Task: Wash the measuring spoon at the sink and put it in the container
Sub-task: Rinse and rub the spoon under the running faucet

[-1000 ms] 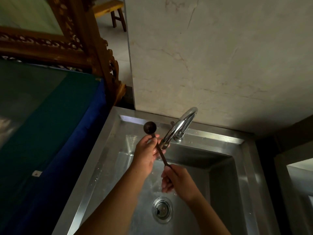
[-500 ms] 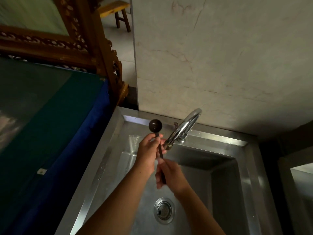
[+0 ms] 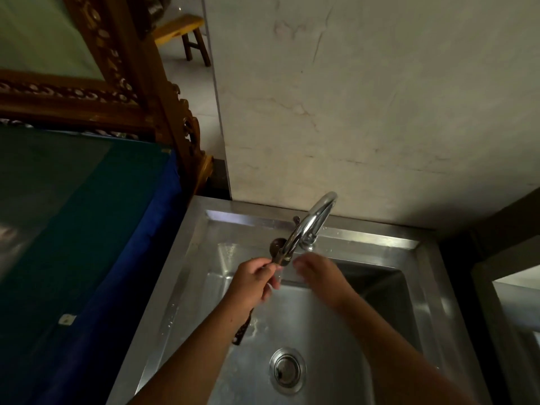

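The right hand has let go and hangs open beside the left hand, which holds the measuring spoon under the tap, so washing goes on and no container shows.

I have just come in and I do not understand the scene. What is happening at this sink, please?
A person is washing a dark measuring spoon over a steel sink. The left hand grips the spoon around the middle of its handle, with the bowl up behind the faucet spout and the handle end pointing down toward the drain. The right hand is beside the spout, fingers loose, not on the spoon. No container is in view.
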The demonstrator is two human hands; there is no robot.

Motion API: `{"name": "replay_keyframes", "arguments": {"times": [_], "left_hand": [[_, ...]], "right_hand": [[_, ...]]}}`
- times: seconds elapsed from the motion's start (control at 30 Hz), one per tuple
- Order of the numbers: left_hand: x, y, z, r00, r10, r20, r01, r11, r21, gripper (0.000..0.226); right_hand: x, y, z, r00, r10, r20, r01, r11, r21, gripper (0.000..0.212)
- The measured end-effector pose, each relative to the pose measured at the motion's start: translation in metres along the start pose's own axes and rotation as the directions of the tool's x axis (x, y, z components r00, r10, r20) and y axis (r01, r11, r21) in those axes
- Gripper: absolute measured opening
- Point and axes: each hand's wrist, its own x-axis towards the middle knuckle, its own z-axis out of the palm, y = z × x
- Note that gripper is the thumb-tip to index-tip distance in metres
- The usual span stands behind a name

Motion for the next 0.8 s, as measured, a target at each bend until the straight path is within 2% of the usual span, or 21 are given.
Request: {"name": "replay_keyframes", "arguments": {"times": [0.07,0.13,0.2,0.27,0.37,0.47,0.67,0.8], "left_hand": [[0.001,0.003,-0.008,1.000,0.003,0.026,-0.005,0.997,0.081,0.025],[0.003,0.006,-0.017,0.998,-0.010,0.057,0.001,0.987,0.164,0.027],[0.005,0.006,-0.025,0.994,-0.006,0.106,-0.023,0.960,0.280,0.028],[0.006,0.007,-0.030,0.987,-0.011,0.158,-0.048,0.928,0.369,0.027],[0.006,0.008,-0.032,0.981,-0.031,0.194,-0.044,0.928,0.371,0.036],[0.007,0.011,-0.031,0.980,-0.053,0.193,-0.019,0.936,0.352,0.044],[0.008,0.013,-0.029,0.983,-0.053,0.174,-0.029,0.900,0.435,0.035],[0.002,0.015,-0.029,0.983,-0.060,0.176,-0.041,0.854,0.519,0.027]], "right_hand": [[0.026,-0.023,-0.014,0.989,-0.137,-0.058,0.128,0.984,-0.125,0.012],[0.049,-0.039,-0.022,0.983,-0.179,-0.040,0.163,0.954,-0.251,0.018],[0.064,-0.047,-0.022,0.989,-0.149,0.025,0.146,0.904,-0.402,0.026],[0.072,-0.049,-0.020,0.995,-0.094,0.036,0.100,0.879,-0.467,0.027],[0.078,-0.046,-0.012,0.999,-0.020,0.045,0.040,0.859,-0.511,0.026],[0.077,-0.046,-0.007,1.000,-0.023,0.005,0.022,0.864,-0.503,0.026],[0.066,-0.038,0.000,1.000,-0.030,0.001,0.025,0.832,-0.555,0.042],[0.059,-0.029,0.001,1.000,-0.017,0.006,0.017,0.870,-0.492,0.049]]}}
